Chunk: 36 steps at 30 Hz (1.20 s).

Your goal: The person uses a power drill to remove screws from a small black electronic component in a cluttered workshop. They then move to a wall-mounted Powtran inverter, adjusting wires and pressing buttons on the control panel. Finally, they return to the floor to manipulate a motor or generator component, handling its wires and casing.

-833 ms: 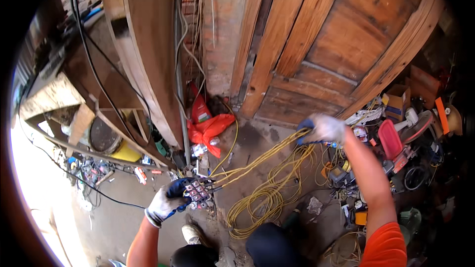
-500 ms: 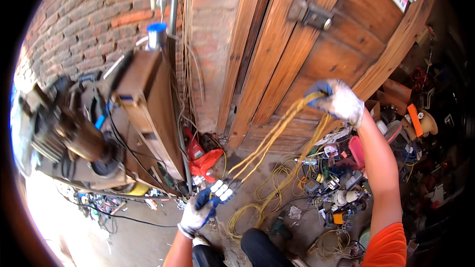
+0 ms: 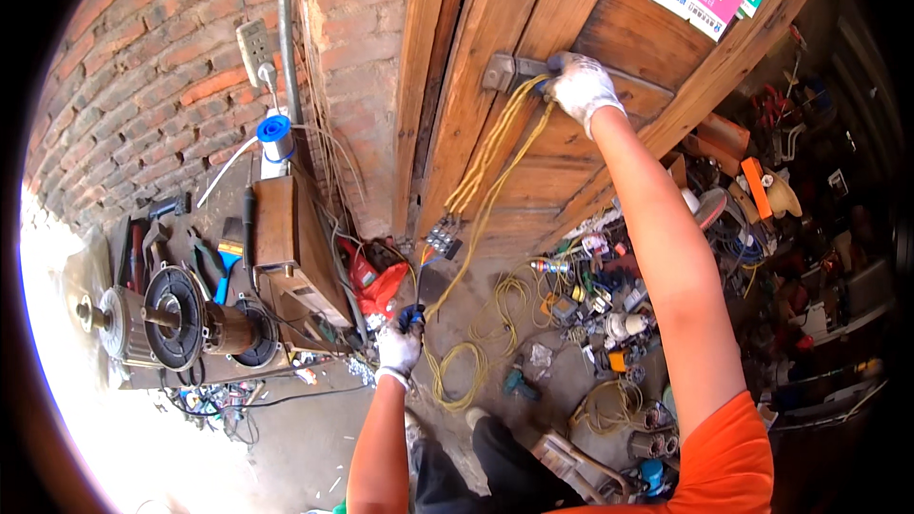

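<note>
In a white glove with dark blue fingers, my right hand (image 3: 583, 93) is raised at the wooden door and closed around a bundle of yellow wires (image 3: 495, 148), beside the metal latch (image 3: 509, 74). The wires run down to a cluster of small terminal connectors (image 3: 444, 239), with orange and blue strands showing below them. My left hand (image 3: 398, 346), gloved alike, is lower down with its fingers closed around thin wires (image 3: 420, 287) leading up toward the connectors; the fingers partly hide the grip. A loose yellow wire (image 3: 468, 271) trails toward the floor near it.
A workbench (image 3: 143, 376) at left carries motor parts (image 3: 176, 319), pliers (image 3: 204, 257), a brush (image 3: 228, 252) and a wooden box (image 3: 286, 219). Coiled yellow wire (image 3: 457, 385) and a green power tool (image 3: 519, 384) lie on the floor. Piled parts (image 3: 609, 324) fill the right side.
My right hand has moved up and left to the door latch with the yellow wires. The connectors have risen and left my left hand, which is now below them.
</note>
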Available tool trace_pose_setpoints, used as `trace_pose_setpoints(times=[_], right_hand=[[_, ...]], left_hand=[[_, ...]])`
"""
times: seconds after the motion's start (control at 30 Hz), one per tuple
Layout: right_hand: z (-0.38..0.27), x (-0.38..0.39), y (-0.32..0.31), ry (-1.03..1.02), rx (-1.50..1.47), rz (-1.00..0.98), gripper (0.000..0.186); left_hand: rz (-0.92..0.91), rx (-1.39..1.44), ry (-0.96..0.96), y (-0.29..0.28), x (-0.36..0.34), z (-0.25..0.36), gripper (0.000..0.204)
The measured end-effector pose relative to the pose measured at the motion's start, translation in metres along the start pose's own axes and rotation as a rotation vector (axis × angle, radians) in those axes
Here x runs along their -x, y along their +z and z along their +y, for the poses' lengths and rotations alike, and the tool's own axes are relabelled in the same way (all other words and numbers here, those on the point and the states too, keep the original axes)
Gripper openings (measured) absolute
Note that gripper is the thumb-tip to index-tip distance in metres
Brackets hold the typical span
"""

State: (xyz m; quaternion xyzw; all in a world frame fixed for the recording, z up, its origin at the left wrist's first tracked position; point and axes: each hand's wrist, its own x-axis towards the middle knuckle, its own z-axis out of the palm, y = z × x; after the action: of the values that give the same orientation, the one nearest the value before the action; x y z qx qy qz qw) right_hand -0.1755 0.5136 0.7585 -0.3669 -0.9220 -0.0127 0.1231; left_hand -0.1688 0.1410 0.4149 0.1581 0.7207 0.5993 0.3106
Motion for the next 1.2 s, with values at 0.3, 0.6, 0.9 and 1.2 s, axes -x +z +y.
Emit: trace_pose_setpoints(times=[0.3, 0.6, 0.9, 1.2], right_hand=[[0.002, 0.004, 0.016, -0.181, 0.214, 0.060, 0.032], [0.024, -0.020, 0.020, -0.094, 0.296, 0.000, 0.039], [0.123, 0.129, -0.043, -0.262, 0.116, 0.127, 0.039], [0.364, 0.490, -0.041, 0.774, -0.939, -0.066, 0.030]], left_hand=[[-0.071, -0.579, -0.171, -0.013, -0.026, -0.054, 0.051], [-0.070, -0.613, -0.027, 0.016, -0.045, -0.072, 0.037], [0.065, -0.875, -0.108, 0.006, -0.031, -0.025, 0.070], [0.099, -0.848, -0.116, 0.005, 0.066, -0.038, 0.060]])
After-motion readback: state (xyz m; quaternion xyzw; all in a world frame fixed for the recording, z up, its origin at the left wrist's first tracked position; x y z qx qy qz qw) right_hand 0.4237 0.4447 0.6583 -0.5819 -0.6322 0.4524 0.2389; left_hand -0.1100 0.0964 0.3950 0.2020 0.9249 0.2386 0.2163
